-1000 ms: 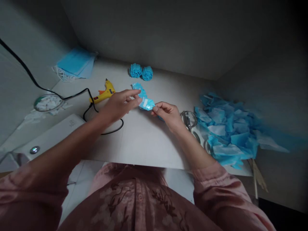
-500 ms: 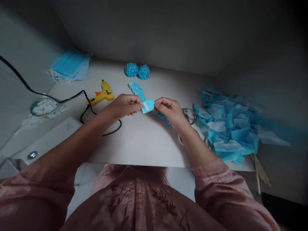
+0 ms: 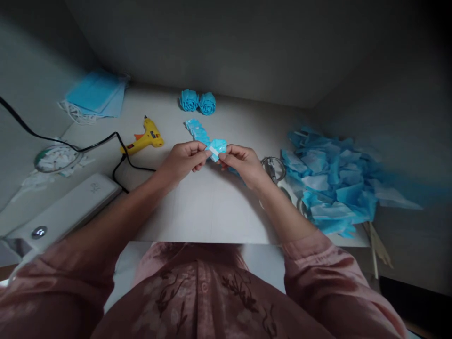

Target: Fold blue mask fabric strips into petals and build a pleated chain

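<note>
Above the middle of the tabletop [image 3: 212,212], back from its near edge, our left hand [image 3: 187,159] and right hand [image 3: 243,163] both pinched the small folded blue piece [image 3: 219,145]. We judged uneven pulling could tear it, or a lowered left forearm [image 3: 137,207] snag the black cord [image 3: 141,168].

Pale tabletop [image 3: 212,212], front edge roughly straight. Lying on it, far side: two blue rosettes [image 3: 207,103], side by side; nearer, a row of folded blue pieces [image 3: 195,130]. Left: stack of blue masks [image 3: 93,92], yellow glue gun [image 3: 146,137] with black cord [image 3: 141,168], dish [image 3: 40,159] of white bits, long white case [image 3: 67,212]. Right: heap of blue sheets [image 3: 334,181], overlapping; ring-shaped item [image 3: 283,170] beside it, details unclear.
</note>
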Tool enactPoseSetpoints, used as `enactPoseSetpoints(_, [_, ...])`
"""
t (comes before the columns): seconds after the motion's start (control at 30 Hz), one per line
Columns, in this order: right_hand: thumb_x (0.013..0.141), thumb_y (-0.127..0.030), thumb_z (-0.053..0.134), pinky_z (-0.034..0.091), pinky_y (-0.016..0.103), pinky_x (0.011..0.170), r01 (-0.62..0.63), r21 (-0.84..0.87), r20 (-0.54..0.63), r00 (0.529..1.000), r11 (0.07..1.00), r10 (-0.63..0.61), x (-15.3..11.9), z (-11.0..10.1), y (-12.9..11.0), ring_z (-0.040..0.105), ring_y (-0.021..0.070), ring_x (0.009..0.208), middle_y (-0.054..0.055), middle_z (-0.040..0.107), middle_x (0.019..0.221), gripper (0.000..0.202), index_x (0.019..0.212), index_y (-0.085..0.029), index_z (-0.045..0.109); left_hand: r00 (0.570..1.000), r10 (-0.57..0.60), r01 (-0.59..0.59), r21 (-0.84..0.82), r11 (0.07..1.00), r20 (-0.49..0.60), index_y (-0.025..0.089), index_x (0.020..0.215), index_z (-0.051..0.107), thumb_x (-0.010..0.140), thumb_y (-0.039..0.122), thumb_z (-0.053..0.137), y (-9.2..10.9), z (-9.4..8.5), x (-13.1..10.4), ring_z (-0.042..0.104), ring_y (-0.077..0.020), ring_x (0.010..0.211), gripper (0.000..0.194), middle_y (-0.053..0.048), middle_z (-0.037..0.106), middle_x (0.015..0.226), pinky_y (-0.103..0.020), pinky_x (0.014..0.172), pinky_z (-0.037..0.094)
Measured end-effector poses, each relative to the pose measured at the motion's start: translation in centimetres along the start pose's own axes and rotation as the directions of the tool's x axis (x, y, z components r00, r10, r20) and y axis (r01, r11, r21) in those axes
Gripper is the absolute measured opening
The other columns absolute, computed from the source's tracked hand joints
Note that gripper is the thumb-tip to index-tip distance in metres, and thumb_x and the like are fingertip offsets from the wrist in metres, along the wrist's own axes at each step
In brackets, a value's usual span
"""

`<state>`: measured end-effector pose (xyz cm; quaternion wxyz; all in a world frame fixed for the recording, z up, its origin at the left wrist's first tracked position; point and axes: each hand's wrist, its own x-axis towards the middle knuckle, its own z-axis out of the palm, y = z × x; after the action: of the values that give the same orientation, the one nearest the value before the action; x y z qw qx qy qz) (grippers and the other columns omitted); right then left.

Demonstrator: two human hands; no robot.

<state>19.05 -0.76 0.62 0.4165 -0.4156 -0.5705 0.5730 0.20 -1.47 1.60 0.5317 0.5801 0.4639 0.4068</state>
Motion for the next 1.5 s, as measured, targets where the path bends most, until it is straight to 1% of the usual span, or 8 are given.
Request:
enactPoseSetpoints(0.17, [0.068,-0.056,0.082,0.047,0.026,0.065,0.027,-0.029,-0.018,0.999,0.999,-0.028,0.0,0.0,-0.3,0.052,0.0105,0.064,0.0,0.065,0.071,0.039,0.069,-0.02,0.066,0.997,0.014,-0.018,-0.058,0.998,-0.069,0.019,0.073,0.059,0.083,0.033,0.061,-0.4,-0.4,0.0,0.045,-0.0084,0.052,0.018,0.002,0.054,0.06,-0.022,0.05,0.037])
enactPoseSetpoints(0.3, [0.072,-0.054,0.078,0.041,0.025,0.062,0.076,-0.109,-0.034,0.996,0.991,-0.08,0.1,0.1,0.1,0.049,0.01,0.062,-0.001,0.062,0.069,0.038,0.068,-0.019,0.064,0.934,0.231,-0.188,0.174,0.967,-0.271,0.02,0.077,0.062,0.081,0.029,0.063,-0.2,-0.3,-0.3,0.046,-0.0097,0.056,0.011,0.003,0.054,0.062,-0.024,0.055,0.038])
enactPoseSetpoints(0.43, [0.073,-0.054,0.077,0.032,0.026,0.058,0.119,-0.205,-0.04,0.991,0.972,-0.129,0.2,0.3,0.6,0.041,0.0091,0.059,-0.004,0.052,0.061,0.04,0.065,-0.019,0.058,0.879,0.457,-0.342,0.486,0.804,-0.138,0.02,0.077,0.068,0.082,0.025,0.064,-0.3,0.1,-0.8,0.048,-0.0112,0.062,0.008,0.002,0.058,0.067,-0.026,0.063,0.039])
enactPoseSetpoints(0.53, [0.073,-0.053,0.077,0.03,0.026,0.058,0.125,-0.223,-0.033,0.99,0.967,-0.136,0.1,0.4,0.6,0.04,0.0095,0.06,-0.004,0.05,0.061,0.041,0.063,-0.02,0.056,0.889,0.453,-0.338,0.579,0.742,-0.061,0.022,0.079,0.071,0.083,0.024,0.064,-0.9,0.3,-0.8,0.049,-0.0127,0.063,0.009,0.002,0.059,0.067,-0.027,0.063,0.039])
enactPoseSetpoints(0.8, [0.081,-0.04,0.066,0.036,0.027,0.063,0.164,-0.284,0.005,0.985,0.945,-0.17,-0.1,0.4,0.6,0.045,0.0119,0.065,-0.002,0.057,0.067,0.024,0.07,-0.02,0.062,0.897,0.434,-0.29,0.629,0.722,-0.084,0.023,0.081,0.072,0.083,0.025,0.063,-1.6,0.1,-0.5,0.051,-0.0145,0.065,0.009,0.001,0.061,0.069,-0.028,0.066,0.039])
enactPoseSetpoints(1.03, [0.083,-0.03,0.058,0.035,0.027,0.062,0.258,-0.445,0.029,0.961,0.858,-0.275,-0.5,0.7,0.6,0.042,0.0113,0.063,-0.003,0.047,0.064,0.02,0.066,-0.02,0.052,0.906,0.421,-0.288,0.663,0.691,-0.045,0.022,0.087,0.073,0.084,0.028,0.064,-1.8,0.0,-0.6,0.051,-0.0141,0.065,0.011,0.001,0.06,0.07,-0.028,0.064,0.037])
enactPoseSetpoints(1.27, [0.083,-0.023,0.056,0.036,0.028,0.066,0.335,-0.633,0.08,0.925,0.697,-0.372,-0.7,0.8,0.7,0.049,0.0136,0.068,0.0,0.056,0.069,0.014,0.069,-0.021,0.054,0.925,0.38,-0.267,0.678,0.685,-0.019,0.021,0.08,0.071,0.082,0.026,0.061,-1.4,0.1,-0.8,0.051,-0.0147,0.065,0.011,0.0,0.062,0.071,-0.028,0.062,0.035])
enactPoseSetpoints(1.5, [0.083,-0.021,0.057,0.036,0.028,0.066,0.347,-0.649,0.089,0.918,0.677,-0.386,-0.7,0.8,0.6,0.048,0.0136,0.067,0.0,0.055,0.067,0.015,0.068,-0.021,0.053,0.917,0.398,-0.302,0.669,0.679,0.011,0.02,0.075,0.067,0.08,0.02,0.057,-1.7,0.2,-0.8,0.051,-0.0143,0.063,0.011,0.001,0.059,0.066,-0.029,0.063,0.036])
